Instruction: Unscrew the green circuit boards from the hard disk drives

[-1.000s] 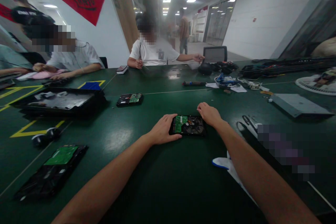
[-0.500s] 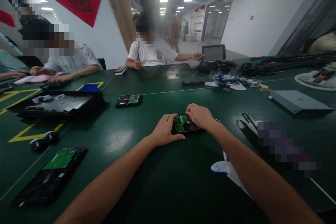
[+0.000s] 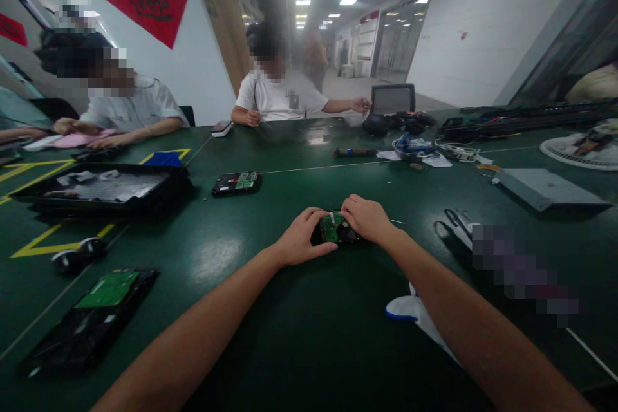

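Note:
A hard drive [image 3: 333, 228] with a green circuit board lies on the green table in front of me. My left hand [image 3: 304, 237] grips its left end, thumb along the near edge and fingers at the far edge. Over the drive's right part, my right hand [image 3: 369, 217] is closed, its fingertips pinched together at the board. What they hold, if anything, is hidden. A thin pale rod [image 3: 396, 221] shows just past the right hand; I cannot tell whether it is held. Below my right forearm lies a white glove [image 3: 425, 318] with blue trim.
More hard drives lie at the near left [image 3: 91, 322] and farther back [image 3: 236, 183]. A black tray [image 3: 178, 181] stands left, a grey metal box [image 3: 550, 188] right. A blurred-out long item [image 3: 521, 270] lies at right. Co-workers [image 3: 284, 93] sit across the table.
My right fingertips have shifted slightly left over the circuit board. My left hand keeps its grip on the hard drive, and the view has moved a little.

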A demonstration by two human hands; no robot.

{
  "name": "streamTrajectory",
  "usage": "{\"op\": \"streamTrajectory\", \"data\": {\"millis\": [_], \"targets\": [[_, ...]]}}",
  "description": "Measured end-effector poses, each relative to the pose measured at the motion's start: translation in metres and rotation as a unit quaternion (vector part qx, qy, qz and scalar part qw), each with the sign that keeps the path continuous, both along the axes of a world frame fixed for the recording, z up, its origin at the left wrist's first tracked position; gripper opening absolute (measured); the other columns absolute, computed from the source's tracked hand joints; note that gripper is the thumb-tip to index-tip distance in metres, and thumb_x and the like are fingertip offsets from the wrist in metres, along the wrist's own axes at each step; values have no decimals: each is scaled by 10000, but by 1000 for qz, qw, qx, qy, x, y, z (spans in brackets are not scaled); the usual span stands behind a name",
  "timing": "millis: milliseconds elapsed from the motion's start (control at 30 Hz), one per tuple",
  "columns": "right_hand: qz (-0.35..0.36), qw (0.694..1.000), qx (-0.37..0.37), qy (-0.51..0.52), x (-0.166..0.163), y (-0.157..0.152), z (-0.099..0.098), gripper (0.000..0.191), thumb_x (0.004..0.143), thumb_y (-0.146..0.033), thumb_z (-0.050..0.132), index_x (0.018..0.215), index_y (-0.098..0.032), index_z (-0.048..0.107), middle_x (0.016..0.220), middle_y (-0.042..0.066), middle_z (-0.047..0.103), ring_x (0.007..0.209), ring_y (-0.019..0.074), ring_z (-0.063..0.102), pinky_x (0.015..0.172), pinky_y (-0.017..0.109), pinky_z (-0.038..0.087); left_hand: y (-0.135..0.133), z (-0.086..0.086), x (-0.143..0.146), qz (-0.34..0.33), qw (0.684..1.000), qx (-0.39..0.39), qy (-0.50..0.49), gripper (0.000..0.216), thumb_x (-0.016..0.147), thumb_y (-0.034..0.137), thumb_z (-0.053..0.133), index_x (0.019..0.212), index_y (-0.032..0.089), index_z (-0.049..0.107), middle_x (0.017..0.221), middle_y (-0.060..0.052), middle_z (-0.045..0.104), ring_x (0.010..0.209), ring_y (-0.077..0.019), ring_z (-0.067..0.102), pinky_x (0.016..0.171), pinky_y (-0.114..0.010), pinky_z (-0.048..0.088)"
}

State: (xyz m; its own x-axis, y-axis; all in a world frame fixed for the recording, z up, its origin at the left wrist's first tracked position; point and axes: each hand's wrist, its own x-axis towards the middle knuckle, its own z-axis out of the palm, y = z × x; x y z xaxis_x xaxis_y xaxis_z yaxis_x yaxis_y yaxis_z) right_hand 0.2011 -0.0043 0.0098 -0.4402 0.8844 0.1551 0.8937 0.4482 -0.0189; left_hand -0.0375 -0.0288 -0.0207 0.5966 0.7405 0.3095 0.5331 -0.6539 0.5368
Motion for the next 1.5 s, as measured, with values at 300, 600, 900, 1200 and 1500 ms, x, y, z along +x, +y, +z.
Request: {"op": "streamTrajectory", "data": {"millis": [300, 600, 900, 1200, 1500], "targets": [[5, 1000, 17, -12, -1, -2, 1, 286, 1056, -378, 465, 1095, -220, 700, 1146, 83, 677, 910, 211, 652, 696, 293, 426, 1, 0, 1, 2, 1000, 3, -11, 793, 806, 617, 753, 1446, 240, 478, 1407, -145, 528, 1300, -331, 548, 1113, -516, 482], [13, 1000, 13, -24, -4, -4, 7, 337, 1063, -384, 430, 1074, -209, 717, 1110, 90, 692, 896, 211, 655, 693, 298, 433, 2, -1, 0, 8, 1000, -9, -15, 907, 770, 620, 791, 1492, 231, 402, 1429, -152, 519, 1326, -334, 532, 1128, -533, 458], [17, 999, 25, -32, -6, -3, 5, 333, 1058, -373, 434, 1085, -201, 717, 1123, 97, 693, 905, 220, 656, 692, 301, 439, 3, 1, 1, 6, 1000, -20, -15, 888, 769, 603, 794, 1487, 240, 416, 1417, -154, 535, 1315, -350, 538, 1109, -559, 459], [30, 999, 16, -21, -3, -8, 9, 339, 1052, -366, 435, 1095, -200, 728, 1126, 101, 698, 927, 213, 657, 751, 294, 456, 3, 0, 1, 2, 1000, -1, -18, 831, 774, 604, 786, 1447, 244, 459, 1389, -141, 553, 1306, -338, 549, 1114, -540, 467], [34, 999, 14, -10, -2, -6, 6, 318, 1047, -348, 442, 1092, -210, 725, 1115, 93, 697, 938, 215, 656, 758, 296, 452, 1, 3, -1, -11, 1000, -5, -10, 761, 815, 605, 756, 1456, 284, 500, 1415, -131, 510, 1293, -329, 549, 1096, -525, 492]]}}
